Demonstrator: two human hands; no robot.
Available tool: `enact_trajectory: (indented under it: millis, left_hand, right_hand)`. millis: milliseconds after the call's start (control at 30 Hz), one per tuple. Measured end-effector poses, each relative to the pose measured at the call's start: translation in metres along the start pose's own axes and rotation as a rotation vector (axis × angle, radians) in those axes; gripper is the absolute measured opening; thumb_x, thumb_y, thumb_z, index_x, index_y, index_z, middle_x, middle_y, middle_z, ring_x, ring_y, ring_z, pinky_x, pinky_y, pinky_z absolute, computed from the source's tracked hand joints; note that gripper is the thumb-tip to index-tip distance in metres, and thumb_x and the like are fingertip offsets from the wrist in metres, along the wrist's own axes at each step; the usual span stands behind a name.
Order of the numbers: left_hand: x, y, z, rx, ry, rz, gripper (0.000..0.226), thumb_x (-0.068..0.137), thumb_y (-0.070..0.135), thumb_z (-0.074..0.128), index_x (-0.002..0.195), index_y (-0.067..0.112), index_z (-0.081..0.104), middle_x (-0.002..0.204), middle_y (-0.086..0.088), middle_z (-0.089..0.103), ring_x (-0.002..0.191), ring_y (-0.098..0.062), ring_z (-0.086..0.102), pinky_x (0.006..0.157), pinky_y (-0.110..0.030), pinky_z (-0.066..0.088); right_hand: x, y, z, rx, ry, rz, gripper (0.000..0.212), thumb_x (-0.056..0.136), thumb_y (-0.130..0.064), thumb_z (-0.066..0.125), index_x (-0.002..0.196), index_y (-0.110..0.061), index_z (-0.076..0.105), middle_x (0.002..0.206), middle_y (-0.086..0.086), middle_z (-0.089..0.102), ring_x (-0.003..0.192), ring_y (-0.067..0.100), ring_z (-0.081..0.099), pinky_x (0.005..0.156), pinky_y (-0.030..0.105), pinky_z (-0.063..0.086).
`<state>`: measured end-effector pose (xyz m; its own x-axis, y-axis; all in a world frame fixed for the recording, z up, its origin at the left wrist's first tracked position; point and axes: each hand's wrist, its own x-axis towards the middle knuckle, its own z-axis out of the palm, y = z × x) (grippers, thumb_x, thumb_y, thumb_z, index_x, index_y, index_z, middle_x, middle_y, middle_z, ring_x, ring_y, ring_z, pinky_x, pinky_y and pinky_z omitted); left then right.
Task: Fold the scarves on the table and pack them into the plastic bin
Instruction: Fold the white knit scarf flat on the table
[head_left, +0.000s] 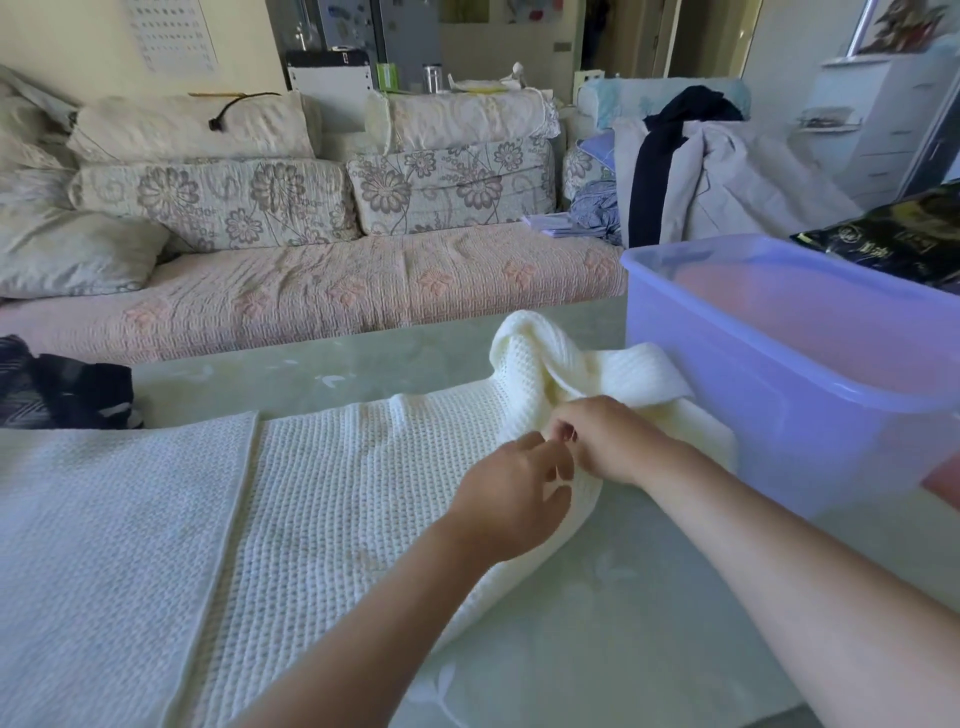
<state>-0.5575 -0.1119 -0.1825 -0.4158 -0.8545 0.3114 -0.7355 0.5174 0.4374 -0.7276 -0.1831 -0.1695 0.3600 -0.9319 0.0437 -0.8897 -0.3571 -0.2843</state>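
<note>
Scarf (363, 493) edge btwn fingers (566, 432) (L+R)

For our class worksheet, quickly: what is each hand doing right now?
Left hand: fingers curled, pinching the edge of the cream scarf.
Right hand: gripping the same scarf.

Two arms, bare from hands to frame edge.
Left hand (514, 493) and left forearm (384, 618), the pair farther from the plastic bin (810, 395): uncovered along the whole visible length, down to the bottom edge. Right hand (608, 441) and right forearm (789, 566), the pair nearer the bin: uncovered likewise. One right fingertip (567, 432), on the side away from the bin, shows a darker spot; polish or shadow, too small to tell.
</note>
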Motion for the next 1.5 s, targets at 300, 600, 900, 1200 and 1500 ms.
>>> enact_trajectory:
  millis: [300,600,900,1200,1500]
  left_hand:
    - [-0.025,0.006,0.011,0.132,-0.221,-0.18,0.058,0.071,0.042,0.08,0.124,0.026,0.064,0.119,0.003,0.05,0.105,-0.02,0.054,0.09,-0.032,0.047]
    - [-0.045,0.012,0.007,-0.196,-0.105,-0.09,0.026,0.092,0.02,0.059,0.113,0.033,0.069,0.118,0.015,0.064,0.106,-0.001,0.059,0.096,-0.024,0.048]
    - [-0.076,0.004,0.03,0.29,-0.436,-0.042,0.074,0.089,0.072,0.037,0.152,0.049,0.004,0.163,0.003,-0.015,0.148,-0.018,-0.021,0.12,-0.043,-0.012]
    - [-0.042,-0.024,0.006,0.077,-0.012,-0.063,0.029,0.096,0.037,0.054,0.123,0.031,0.062,0.126,0.009,0.062,0.115,-0.012,0.054,0.102,-0.04,0.044]
    - [0.008,-0.059,0.013,0.343,-0.4,-0.355,0.084,0.087,0.075,0.034,0.155,0.034,0.008,0.164,-0.001,0.0,0.151,-0.027,-0.004,0.12,-0.054,0.001]
  right_hand:
    - [-0.045,0.0,0.008,-0.327,-0.068,-0.128,0.03,0.092,-0.018,0.052,0.112,-0.029,0.071,0.107,0.001,0.069,0.103,0.027,0.061,0.086,0.032,0.048]
    - [-0.077,-0.027,-0.043,-0.653,-0.458,0.291,0.021,0.082,-0.019,0.046,0.098,-0.02,0.059,0.104,0.001,0.061,0.107,0.025,0.057,0.104,0.042,0.034]
    - [-0.072,-0.047,-0.008,-0.236,-0.009,-0.095,0.023,0.092,-0.016,0.048,0.1,-0.023,0.068,0.113,-0.002,0.063,0.106,0.023,0.058,0.085,0.034,0.045]
    - [-0.032,-0.009,0.015,-0.431,-0.203,0.111,0.066,0.102,-0.057,0.029,0.159,-0.035,0.004,0.167,0.004,0.007,0.148,0.03,0.025,0.115,0.047,0.027]
    - [0.019,-0.048,0.026,-0.73,0.249,-0.349,0.035,0.085,-0.017,0.039,0.096,-0.019,0.072,0.102,0.006,0.063,0.096,0.027,0.058,0.081,0.039,0.039]
